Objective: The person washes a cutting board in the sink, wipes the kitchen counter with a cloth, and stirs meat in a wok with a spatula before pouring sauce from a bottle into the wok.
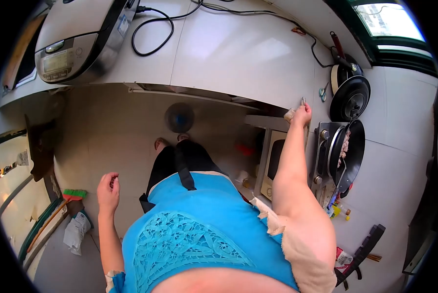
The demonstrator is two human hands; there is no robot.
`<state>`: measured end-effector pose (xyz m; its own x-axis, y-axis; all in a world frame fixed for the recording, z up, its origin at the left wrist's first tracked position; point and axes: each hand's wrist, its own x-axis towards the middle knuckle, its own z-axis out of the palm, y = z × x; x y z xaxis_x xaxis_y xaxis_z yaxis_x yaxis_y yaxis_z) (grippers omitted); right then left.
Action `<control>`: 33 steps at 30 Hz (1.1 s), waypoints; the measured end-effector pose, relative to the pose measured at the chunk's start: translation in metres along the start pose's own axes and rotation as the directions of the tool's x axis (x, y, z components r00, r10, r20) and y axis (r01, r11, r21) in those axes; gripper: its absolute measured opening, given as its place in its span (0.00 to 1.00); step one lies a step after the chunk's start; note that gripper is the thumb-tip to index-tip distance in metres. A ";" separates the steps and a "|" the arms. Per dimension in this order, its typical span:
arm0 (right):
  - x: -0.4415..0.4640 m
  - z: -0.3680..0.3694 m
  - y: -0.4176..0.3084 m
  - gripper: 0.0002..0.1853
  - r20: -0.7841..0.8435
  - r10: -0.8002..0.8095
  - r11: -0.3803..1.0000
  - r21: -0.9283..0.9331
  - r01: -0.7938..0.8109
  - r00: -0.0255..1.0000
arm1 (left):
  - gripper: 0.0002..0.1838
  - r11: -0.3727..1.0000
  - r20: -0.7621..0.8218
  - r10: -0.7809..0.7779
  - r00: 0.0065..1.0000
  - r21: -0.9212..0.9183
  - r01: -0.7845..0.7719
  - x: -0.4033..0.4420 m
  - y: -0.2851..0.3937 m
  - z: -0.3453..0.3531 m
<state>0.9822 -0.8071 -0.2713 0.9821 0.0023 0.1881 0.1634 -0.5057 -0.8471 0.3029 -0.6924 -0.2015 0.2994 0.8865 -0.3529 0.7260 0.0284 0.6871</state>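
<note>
My right hand [303, 115] is stretched out to the counter's front edge, left of the stove. Its fingers are closed on a crumpled beige cloth [289, 115], part of which hangs out on the left side. A small greyish tip shows above the fingers; its kind is unclear. Nearby on the counter lie light-blue-handled scissors [322, 94]. A wok [358, 156] with pieces of pale meat [344, 150] sits on the gas stove [321, 161]. My left hand [108, 191] hangs in the air at my left, fingers loosely curled and apart, with nothing visible in it.
A rice cooker [72, 46] stands on the counter [229, 58] at the back left, its black cord [153, 51] looped beside it. A black lid [351, 99] leans near pans behind the stove. Below, a cabinet [275, 156] and a broom [74, 194] stand around me.
</note>
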 end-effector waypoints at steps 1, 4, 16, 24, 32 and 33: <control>-0.001 0.006 0.013 0.12 0.033 -0.115 0.963 -0.243 0.119 0.993 | 0.06 1.000 0.013 0.009 1.000 0.010 -0.010 0.003 0.011 0.005; -0.071 0.044 -0.036 0.12 0.229 -0.586 0.694 -0.352 0.628 0.777 | 0.06 1.000 0.060 0.022 0.998 0.012 -0.022 0.006 0.033 0.019; -0.281 0.161 -0.196 0.08 0.560 -0.714 0.677 0.705 0.211 0.420 | 0.06 0.999 -0.035 -0.026 0.999 0.032 0.028 -0.052 0.075 0.045; 0.110 0.139 -0.052 0.14 -0.078 0.054 0.980 -0.189 -0.068 0.995 | 0.07 0.959 -0.150 -0.271 0.951 0.047 0.281 -0.117 0.019 0.052; -0.126 0.205 -0.166 0.09 0.516 -0.783 0.560 0.341 0.755 0.348 | 0.07 0.971 -0.082 -0.226 0.971 0.055 0.231 -0.075 0.050 0.030; -0.184 0.194 -0.177 0.08 0.517 -0.814 0.514 0.432 0.741 0.263 | 0.07 0.975 -0.095 -0.212 0.973 0.045 0.217 -0.075 0.048 0.026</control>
<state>0.7907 -0.5510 -0.2524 0.1734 0.8587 0.4822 0.8519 0.1148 -0.5109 0.3314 -0.7697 -0.1582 0.0787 0.9000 -0.4288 0.8009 0.1991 0.5648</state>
